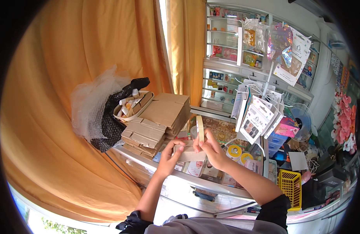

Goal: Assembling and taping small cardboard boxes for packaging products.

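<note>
A small flat brown cardboard box [191,156] is held over the glass counter [164,174]. My left hand [170,159] grips its left end, the thumb lying on the near side. Closed around the lower part of a tape roll [200,126], my right hand [212,147] is at the box's right end. The roll stands on edge, pale yellow with a whitish inner ring. My right fingertips are close to the box's top edge; whether they press a strip of tape there is too small to tell.
Stacked folded cartons [145,132] and larger cardboard [164,107] lie left, beside a basket of small items [132,105] and bubble wrap [96,103]. Right are a rack of hanging packets [258,117], a yellow basket [290,189] and a fan [302,123]. Yellow-lidded tubs [234,151] stand nearby.
</note>
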`<state>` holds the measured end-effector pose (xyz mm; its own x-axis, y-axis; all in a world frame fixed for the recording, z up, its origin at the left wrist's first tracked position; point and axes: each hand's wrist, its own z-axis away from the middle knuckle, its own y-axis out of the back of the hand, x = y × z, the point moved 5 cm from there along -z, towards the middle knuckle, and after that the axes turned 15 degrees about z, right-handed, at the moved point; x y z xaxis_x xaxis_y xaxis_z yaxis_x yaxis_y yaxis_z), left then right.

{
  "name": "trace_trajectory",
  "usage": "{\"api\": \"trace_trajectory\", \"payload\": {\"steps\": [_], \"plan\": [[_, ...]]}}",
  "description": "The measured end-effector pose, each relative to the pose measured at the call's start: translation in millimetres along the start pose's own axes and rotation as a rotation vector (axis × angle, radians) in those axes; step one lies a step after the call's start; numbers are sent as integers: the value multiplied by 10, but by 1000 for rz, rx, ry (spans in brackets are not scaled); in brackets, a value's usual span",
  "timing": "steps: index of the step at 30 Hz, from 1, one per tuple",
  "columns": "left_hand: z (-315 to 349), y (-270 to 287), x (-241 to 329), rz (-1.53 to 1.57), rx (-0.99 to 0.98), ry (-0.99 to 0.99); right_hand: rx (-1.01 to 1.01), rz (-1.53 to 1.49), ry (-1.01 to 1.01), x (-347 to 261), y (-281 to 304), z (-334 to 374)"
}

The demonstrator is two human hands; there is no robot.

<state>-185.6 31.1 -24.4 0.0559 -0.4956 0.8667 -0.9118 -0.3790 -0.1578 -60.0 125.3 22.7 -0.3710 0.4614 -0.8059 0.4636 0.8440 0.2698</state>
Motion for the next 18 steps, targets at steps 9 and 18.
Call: {"api": "trace_trajectory", "payload": {"steps": [9,18], "plan": [[1,8,-16,10,-2,3,-29,4,-38,-11,-6,-3],[3,9,1,-25,-7,-11,-37,63,-47,-58,-17,16]]}}
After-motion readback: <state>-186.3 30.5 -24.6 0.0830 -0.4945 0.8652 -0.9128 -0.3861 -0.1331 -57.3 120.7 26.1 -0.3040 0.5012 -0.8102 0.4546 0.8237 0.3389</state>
